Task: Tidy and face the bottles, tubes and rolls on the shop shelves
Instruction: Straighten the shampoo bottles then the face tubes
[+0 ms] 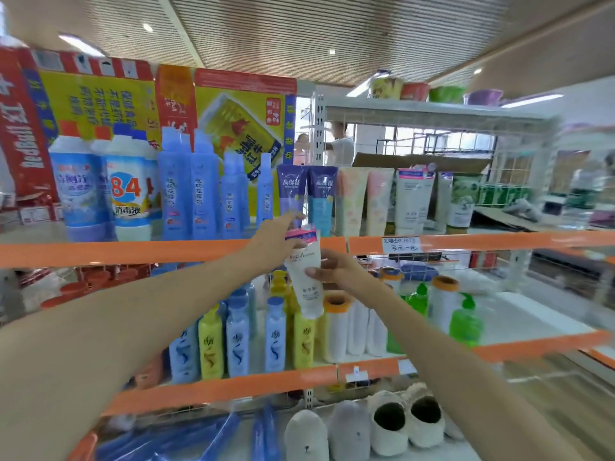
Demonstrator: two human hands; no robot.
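A white tube with a pink top end is held in the air in front of the upper shelf's orange edge. My left hand pinches its pink top, and my right hand grips its middle from the right. Behind it, on the upper shelf, stand two purple-blue tubes, pale peach tubes, a matching white tube and a green-print tube. Blue bottles and white 84 disinfectant bottles stand to the left.
The middle shelf holds blue and yellow bottles, white rolls with orange cores and green bottles. Plush slippers lie on the bottom shelf. Large printed cartons stand behind the bottles. People stand in the far aisle.
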